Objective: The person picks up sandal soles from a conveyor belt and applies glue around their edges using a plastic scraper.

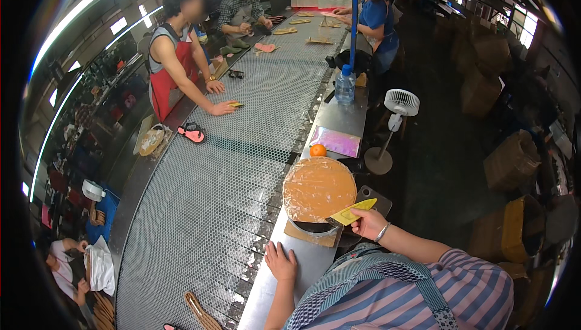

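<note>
On the metal edge of the conveyor my left hand (280,262) rests palm down, its fingers spread and nothing in them. My right hand (369,224) is closed around a flat yellow-handled brush (354,212), whose dark tip points left. That tip is at the lower right rim of a round pan (319,188), which looks covered in crinkled clear film smeared with an orange-tan paste. Under the pan's near side lies a piece of brown cardboard (311,235). A tan sandal or sole (201,312) lies on the mesh belt (200,227), left of my left forearm.
Beyond the pan are an orange (318,150), a shiny pink sheet (336,141) and a blue water bottle (345,85). A standing fan (396,109) is at the right. Across the belt, a person in a red apron (175,63) leans near a pink-and-black sandal (192,132).
</note>
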`<state>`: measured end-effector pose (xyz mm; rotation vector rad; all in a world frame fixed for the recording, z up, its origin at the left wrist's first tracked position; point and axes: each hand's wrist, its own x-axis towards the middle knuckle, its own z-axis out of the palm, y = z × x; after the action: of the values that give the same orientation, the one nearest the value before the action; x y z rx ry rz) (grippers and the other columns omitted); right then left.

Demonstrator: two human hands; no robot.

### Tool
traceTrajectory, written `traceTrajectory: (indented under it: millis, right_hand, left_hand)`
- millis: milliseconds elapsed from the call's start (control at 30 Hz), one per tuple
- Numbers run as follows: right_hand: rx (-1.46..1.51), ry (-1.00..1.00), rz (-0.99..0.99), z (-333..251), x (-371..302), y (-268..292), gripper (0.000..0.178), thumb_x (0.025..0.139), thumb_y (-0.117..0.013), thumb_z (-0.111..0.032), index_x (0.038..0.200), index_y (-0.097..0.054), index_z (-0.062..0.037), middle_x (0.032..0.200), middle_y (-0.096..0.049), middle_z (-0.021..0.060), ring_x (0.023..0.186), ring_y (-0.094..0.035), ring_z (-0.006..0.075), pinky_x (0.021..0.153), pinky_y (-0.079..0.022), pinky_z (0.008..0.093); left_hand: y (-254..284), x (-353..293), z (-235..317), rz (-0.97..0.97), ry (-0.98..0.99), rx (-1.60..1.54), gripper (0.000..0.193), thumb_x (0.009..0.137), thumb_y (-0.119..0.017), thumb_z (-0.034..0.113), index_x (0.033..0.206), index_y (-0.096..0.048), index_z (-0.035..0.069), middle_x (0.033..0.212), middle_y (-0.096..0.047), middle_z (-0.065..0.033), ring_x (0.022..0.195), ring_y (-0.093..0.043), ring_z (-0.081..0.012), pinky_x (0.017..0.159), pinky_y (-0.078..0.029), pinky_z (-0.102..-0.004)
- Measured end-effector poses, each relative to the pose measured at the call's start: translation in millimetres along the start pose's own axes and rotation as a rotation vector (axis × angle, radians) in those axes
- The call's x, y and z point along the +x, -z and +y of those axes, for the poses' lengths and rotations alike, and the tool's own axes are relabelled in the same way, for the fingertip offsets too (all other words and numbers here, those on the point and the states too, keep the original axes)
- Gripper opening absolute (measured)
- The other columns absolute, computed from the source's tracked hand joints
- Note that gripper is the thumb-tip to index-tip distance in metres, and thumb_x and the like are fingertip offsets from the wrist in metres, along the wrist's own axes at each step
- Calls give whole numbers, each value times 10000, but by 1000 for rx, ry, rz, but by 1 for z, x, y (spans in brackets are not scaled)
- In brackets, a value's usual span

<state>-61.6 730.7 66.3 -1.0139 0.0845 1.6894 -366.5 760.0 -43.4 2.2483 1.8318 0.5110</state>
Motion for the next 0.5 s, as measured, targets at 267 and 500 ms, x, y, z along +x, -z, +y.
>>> traceTrajectory:
  millis: [267,500]
  right_hand:
    - [-10,-4,16,-2,0,-1,220,874,-538,-141,1081,-594,-91,755,-567,1,536,-468,86,489,-394,210]
    - [4,-10,19,-3,4,2,222,875,-536,-140,1083,-594,-90,750,-568,3,533,-465,87,489,-394,214]
  left_hand:
    - [-1,1,1,-21,16,6,506,797,-558,308,1211,-476,29,1356,-356,-182,1287,-277,-354,1044,-205,-493]
    - [-6,2,0,15,-4,-10,489,785,-574,279,1190,-481,21,1345,-365,-189,1274,-292,-368,1034,-211,-496]
